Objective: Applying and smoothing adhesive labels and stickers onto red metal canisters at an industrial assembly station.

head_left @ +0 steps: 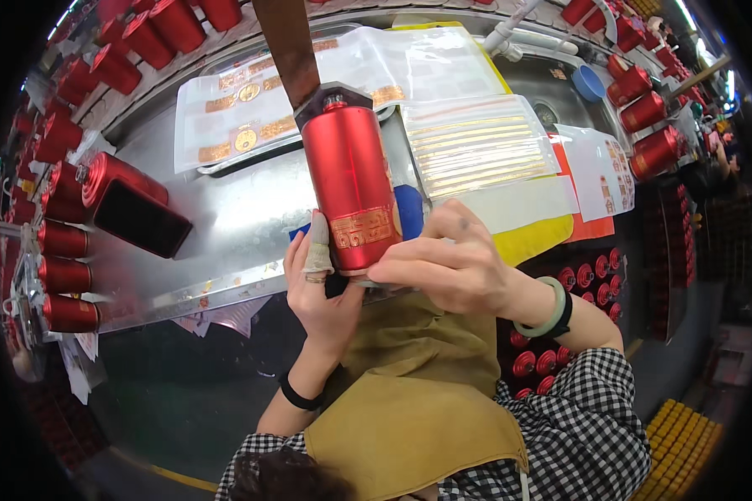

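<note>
Both hands close around the lower end of a red cylindrical canister [351,184] at the scene's centre, near the person's chest. Left hand [319,284]: forearm rises from the near edge, palm turned toward the canister, fingers curled against its left side; one finger wears a pale fingertip cover pressed to the red wall beside a gold label [362,227]. A black band circles this wrist. Right hand [447,263]: forearm enters from the right, wrist bent inward, knuckles up, fingers folded over the canister's base and right side, thumb toward the label. A pale green bangle [550,311] and a dark band sit on this wrist.

Largest to smallest:
- Steel worktable [242,225], spanning left to right beyond the hands.
- Mustard apron [409,401], near, under the forearms; checked sleeves beside it.
- Clear sheets of gold stickers [251,100], far left of the canister top.
- Sheet of gold strips [476,146], far right.
- Canister, tilted slightly, its top resting against a dark holder [309,104].
- Rows of like red canisters [63,242] along the left rim, others [647,113] at the far right.
- Blue tape roll [589,82], far right.
</note>
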`<state>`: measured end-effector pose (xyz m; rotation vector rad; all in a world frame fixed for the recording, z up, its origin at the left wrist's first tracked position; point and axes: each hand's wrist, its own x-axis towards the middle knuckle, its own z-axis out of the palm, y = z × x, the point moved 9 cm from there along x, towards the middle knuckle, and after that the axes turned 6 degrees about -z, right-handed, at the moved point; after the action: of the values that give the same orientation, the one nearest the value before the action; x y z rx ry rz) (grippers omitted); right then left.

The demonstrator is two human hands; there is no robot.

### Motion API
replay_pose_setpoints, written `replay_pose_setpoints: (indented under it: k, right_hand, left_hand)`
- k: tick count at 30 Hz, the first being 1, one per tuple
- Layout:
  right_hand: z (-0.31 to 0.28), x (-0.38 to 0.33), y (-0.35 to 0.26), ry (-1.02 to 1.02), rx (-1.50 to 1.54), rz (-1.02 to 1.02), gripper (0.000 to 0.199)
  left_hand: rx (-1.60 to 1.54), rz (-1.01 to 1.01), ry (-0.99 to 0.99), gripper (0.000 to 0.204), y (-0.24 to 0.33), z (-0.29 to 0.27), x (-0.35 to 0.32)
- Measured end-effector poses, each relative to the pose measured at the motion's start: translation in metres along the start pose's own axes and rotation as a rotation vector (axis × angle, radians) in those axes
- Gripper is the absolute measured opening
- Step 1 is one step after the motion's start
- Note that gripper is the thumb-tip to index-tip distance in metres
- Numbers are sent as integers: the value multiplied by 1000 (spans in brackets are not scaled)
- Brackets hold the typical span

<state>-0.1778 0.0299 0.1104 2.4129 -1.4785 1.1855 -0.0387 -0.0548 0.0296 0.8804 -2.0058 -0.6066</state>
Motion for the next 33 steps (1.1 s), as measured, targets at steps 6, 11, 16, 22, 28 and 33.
replay_pose_setpoints:
  k: [6, 11, 16, 22, 28, 33]
  right_hand:
    - [-19, 29, 30, 130, -341, 2, 31]
    - [16, 32, -13, -11, -199, -135, 17]
    - [-4, 58, 40, 70, -433, -83, 18]
    - [24, 28, -30, -86, -48, -219, 26]
    - [-65, 50, 27, 271, -220, 43, 23]
    - [-70, 34, 40, 431, -139, 129, 25]
  left_hand:
    - [-59, -101, 3, 71, -2, -8, -1]
    - [18, -18, 25, 76, 13, -6, 4]
    - [-157, -146, 39, 83, 4, -9, 6]
    - [-122, -129, -43, 80, -10, -2, 3]
    - [193, 203, 6, 73, 36, -11, 9]
    - [-71, 97, 61, 59, 8, -8, -4]
